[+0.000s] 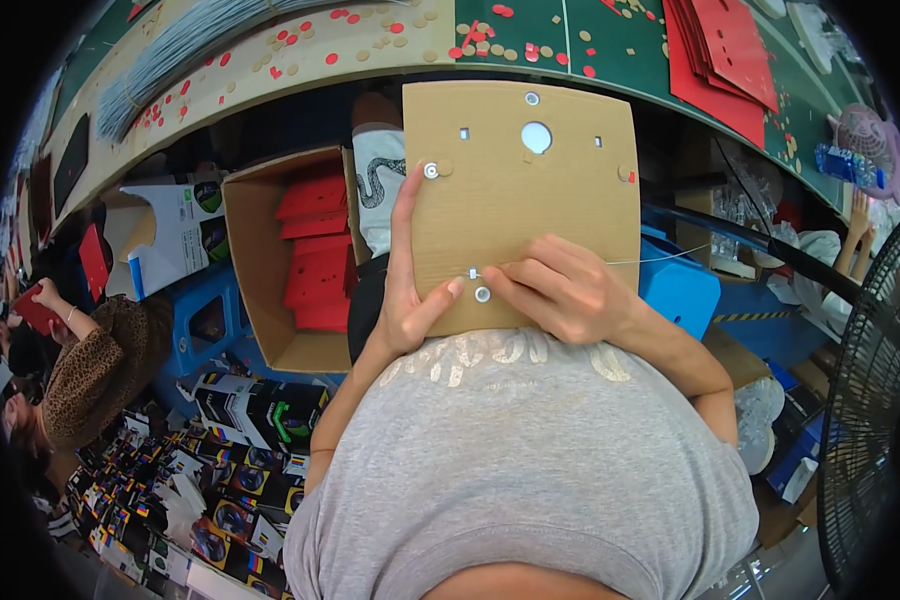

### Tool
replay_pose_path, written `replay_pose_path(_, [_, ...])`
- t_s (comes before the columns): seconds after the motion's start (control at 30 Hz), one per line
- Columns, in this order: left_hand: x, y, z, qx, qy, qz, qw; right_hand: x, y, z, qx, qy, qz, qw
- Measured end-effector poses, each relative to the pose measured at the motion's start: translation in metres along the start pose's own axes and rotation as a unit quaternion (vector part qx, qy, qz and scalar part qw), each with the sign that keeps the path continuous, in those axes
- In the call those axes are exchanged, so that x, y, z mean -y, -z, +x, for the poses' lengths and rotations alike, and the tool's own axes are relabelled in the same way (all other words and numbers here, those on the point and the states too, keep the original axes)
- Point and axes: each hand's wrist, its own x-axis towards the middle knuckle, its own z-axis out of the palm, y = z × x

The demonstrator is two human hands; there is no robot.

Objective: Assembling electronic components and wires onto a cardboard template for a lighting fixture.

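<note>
Left hand (406, 310) grips the left edge of the cardboard sheet (530, 215), thumb beside a small slot (473, 273); right hand (562, 290), just right of it, appears to pinch a thin wire (660, 261) (tip hidden). Best practice, I judge: brace with the left thumb, feed straight, avoid kinking.

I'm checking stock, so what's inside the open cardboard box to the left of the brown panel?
Flat red pieces lie overlapping inside the cardboard box. Whatever is beneath the uppermost ones is covered, so their number cannot be told.
</note>
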Motion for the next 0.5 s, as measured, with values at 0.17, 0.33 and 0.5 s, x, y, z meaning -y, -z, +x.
replay_pose_path(0.17, [0.003,0.007,-0.008,-0.022,-0.028,0.027,0.999,0.001,-0.010,0.002,-0.021,-0.020,0.022,0.999])
replay_pose_path(0.33, [-0.017,0.020,0.002,-0.018,-0.207,0.346,0.915,0.005,-0.014,-0.001,-0.050,-0.050,0.025,0.997])
replay_pose_path(0.5, [-0.016,0.015,-0.002,0.004,-0.172,0.269,0.948,0.003,-0.010,-0.012,-0.063,-0.056,0.017,0.996])
